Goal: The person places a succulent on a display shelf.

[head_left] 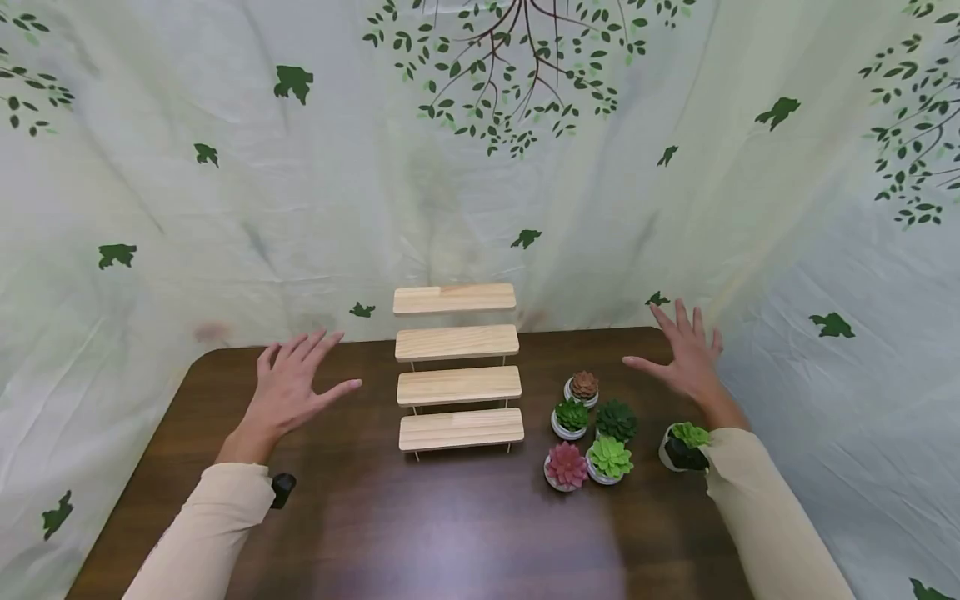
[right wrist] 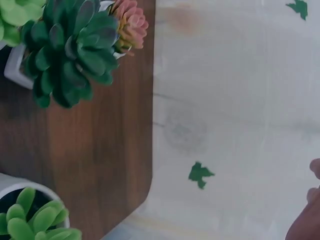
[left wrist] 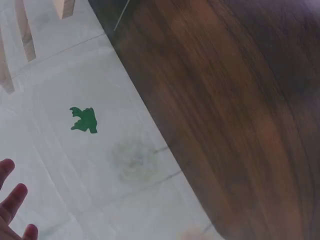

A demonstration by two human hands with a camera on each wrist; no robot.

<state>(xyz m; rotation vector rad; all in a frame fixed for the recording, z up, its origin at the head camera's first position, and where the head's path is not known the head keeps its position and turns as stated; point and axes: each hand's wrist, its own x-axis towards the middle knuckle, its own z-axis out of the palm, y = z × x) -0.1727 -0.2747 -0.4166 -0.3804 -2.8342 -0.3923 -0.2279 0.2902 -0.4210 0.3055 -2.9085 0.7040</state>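
My left hand (head_left: 288,392) hovers with spread fingers over the left side of the table, to the left of a wooden tiered stand (head_left: 459,386). Over the table's right side, my right hand (head_left: 686,360) is likewise spread and holds nothing. Near it stand several small potted succulents: a brown one (head_left: 584,385), a mid-green one (head_left: 572,415), a dark green one (right wrist: 72,50), a light green one (head_left: 609,457) and a red one (head_left: 567,466). Apart from them, by the right sleeve, is a white pot with a green succulent (head_left: 688,435), partly hidden by that sleeve.
A dark brown wooden table (head_left: 420,525) carries everything. Behind it and along its sides hangs a pale cloth (head_left: 330,208) printed with leaves and branches. The stand's shelves rise in steps toward the back edge. A dark watch-like object (head_left: 282,490) sits at the left wrist.
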